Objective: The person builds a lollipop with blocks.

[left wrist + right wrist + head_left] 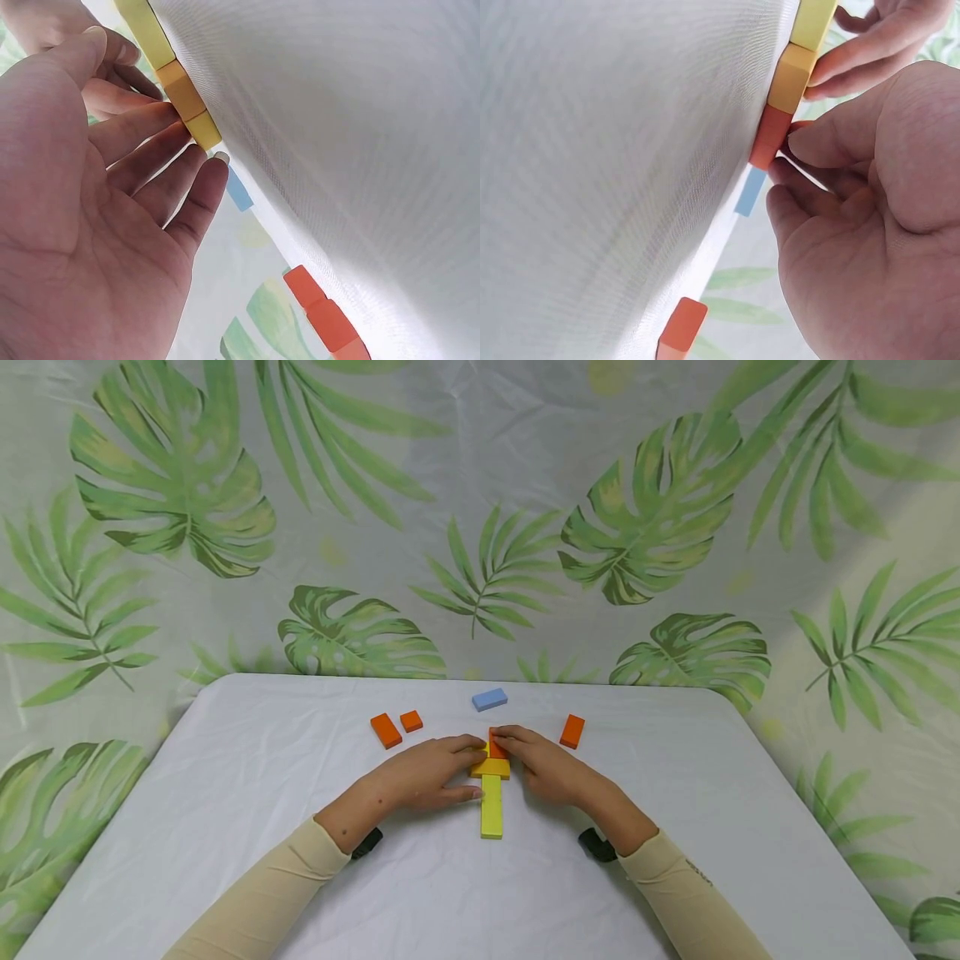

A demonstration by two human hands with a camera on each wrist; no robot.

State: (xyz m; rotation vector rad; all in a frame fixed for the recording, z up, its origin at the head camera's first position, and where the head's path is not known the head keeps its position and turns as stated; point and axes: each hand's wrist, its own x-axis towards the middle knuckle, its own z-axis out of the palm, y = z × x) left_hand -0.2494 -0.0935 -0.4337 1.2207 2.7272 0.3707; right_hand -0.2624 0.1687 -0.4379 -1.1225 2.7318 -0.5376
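On the table, a long yellow-green block (491,810) lies below an orange-yellow block (491,769) set crosswise. Beyond that stand a red-orange block (771,136) and a smaller yellow block (203,130), side by side. My left hand (431,772) comes from the left; its loosely extended fingers touch the yellow block, its thumb close to the long block. From the other side, my right hand (551,764) holds the red-orange block with thumb and bent fingers. Its fingers cover part of that block in the head view.
A blue block (490,699) lies near the table's far edge. To the left are a red-orange block (386,731) and a smaller orange one (411,721); another red-orange block (572,732) lies right. A leaf-patterned cloth (495,568) hangs behind the white table (225,793).
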